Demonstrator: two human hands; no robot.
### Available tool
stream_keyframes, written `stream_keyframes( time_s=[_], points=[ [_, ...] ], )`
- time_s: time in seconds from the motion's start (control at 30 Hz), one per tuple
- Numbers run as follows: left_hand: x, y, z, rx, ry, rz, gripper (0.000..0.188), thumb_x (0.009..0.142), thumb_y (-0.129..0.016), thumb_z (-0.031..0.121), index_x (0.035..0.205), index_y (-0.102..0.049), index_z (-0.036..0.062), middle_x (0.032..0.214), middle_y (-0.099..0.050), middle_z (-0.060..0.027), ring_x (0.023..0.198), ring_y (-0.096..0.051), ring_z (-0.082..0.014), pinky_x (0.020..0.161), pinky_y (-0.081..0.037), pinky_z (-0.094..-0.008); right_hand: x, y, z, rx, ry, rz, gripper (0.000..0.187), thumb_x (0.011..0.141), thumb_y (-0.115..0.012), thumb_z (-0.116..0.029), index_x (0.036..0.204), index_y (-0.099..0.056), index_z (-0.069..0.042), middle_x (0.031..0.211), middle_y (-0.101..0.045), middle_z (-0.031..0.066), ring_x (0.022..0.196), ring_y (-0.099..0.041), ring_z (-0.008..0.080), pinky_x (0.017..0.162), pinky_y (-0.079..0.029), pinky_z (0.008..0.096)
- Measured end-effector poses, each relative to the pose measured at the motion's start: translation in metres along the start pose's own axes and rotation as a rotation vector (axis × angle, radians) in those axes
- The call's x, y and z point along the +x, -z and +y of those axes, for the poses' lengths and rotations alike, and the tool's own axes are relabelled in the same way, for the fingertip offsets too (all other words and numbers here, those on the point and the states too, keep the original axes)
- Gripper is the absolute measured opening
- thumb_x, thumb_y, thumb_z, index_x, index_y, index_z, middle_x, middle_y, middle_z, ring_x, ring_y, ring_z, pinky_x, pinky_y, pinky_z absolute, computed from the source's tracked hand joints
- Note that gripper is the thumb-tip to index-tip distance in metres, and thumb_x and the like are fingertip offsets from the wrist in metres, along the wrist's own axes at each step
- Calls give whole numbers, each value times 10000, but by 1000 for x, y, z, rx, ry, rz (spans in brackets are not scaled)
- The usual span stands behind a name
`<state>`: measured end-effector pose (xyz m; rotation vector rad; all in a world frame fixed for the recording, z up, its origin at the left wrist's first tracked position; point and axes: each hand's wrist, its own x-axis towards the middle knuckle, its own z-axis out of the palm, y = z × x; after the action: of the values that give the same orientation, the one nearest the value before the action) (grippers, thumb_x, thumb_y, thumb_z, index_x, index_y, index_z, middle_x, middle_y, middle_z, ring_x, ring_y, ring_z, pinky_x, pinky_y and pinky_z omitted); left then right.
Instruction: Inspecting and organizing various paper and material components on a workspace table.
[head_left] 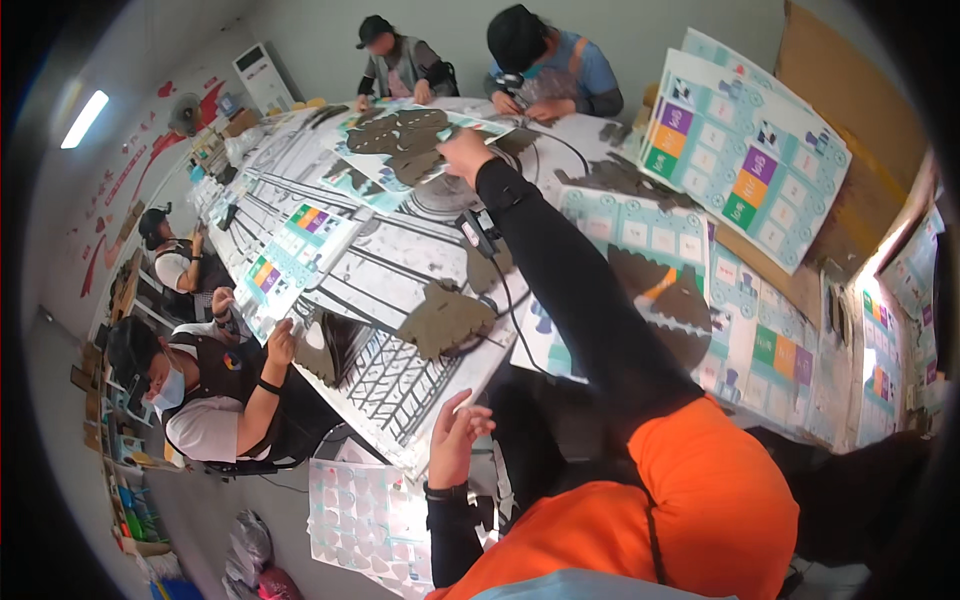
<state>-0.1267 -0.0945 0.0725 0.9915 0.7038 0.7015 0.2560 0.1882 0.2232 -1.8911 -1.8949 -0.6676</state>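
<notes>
While your right arm stretches far across the counter [400, 390], your right hand [466, 152] rests on the pile of grey cardboard cutouts [405, 135] at about twelve o'clock; its grip looks closed down onto the top pieces, though I cannot tell whether it has truly pinched one. Your left hand [456, 440] hovers at six o'clock just off the near counter edge, fingers spread and holding nothing. This reads as the fetching step: you are reaching for a cutout from the far pile. Another grey cutout [445, 320] lies near the counter's middle, with printed sheets [290, 260] at nine o'clock. Judging by this, the next move calls for a firm pinch on a single piece and a clean lift, clear of the black cable [505, 290] beneath your forearm.
</notes>
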Motion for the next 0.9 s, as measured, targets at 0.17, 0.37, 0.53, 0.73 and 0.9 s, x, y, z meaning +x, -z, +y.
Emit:
stream_keyframes(
  time_s=[0.17, 0.37, 0.53, 0.73, 0.9],
  points=[
    [9, 9, 1, 74, -68, -78, 370, 1048, -558, 180, 1334, -513, -50, 1041, -681, -120, 855, -637, -163, 799, -507, -286, -109, 134, -123, 1183, -98, 36, 341, 879, -694, -254, 1120, -688, -13, 968, -738, 153, 910, -715, 267, 816, -542, 360],
    [106, -39, 61, 595, -451, -189, 243, 1004, -625, 100, 1215, -626, -20, 1050, -704, -81, 949, -651, -124, 836, -518, -255, -347, 277, -103, 1038, -145, -731, 323, 958, -642, -359, 1118, -682, -81, 835, -723, 112, 790, -696, 306, 713, -526, 391],
    [210, -55, 75, 1326, -619, -79, 542, 850, -781, 332, 1243, -629, -8, 1089, -719, -203, 1003, -703, -335, 866, -549, -409, -529, 222, -85, 826, -604, -925, 364, 944, -653, -353, 1147, -662, -50, 918, -742, 143, 879, -708, 350, 764, -546, 418],
    [310, -26, 42, 1825, -588, 81, 634, 728, -833, 484, 1101, -706, -13, 1032, -724, -243, 1005, -686, -412, 889, -550, -471, -676, 192, -79, 872, -912, -983, 272, 919, -683, -287, 1054, -702, -52, 901, -732, 174, 854, -722, 328, 775, -552, 411],
    [325, -37, 59, 1867, -379, -93, 424, 715, -827, 426, 856, -773, 30, 874, -736, -207, 863, -712, -383, 822, -556, -480, -661, 247, -59, 732, -1000, -525, 207, 917, -695, -213, 985, -698, -18, 817, -727, 156, 752, -726, 267, 699, -554, 347]
  ],
)
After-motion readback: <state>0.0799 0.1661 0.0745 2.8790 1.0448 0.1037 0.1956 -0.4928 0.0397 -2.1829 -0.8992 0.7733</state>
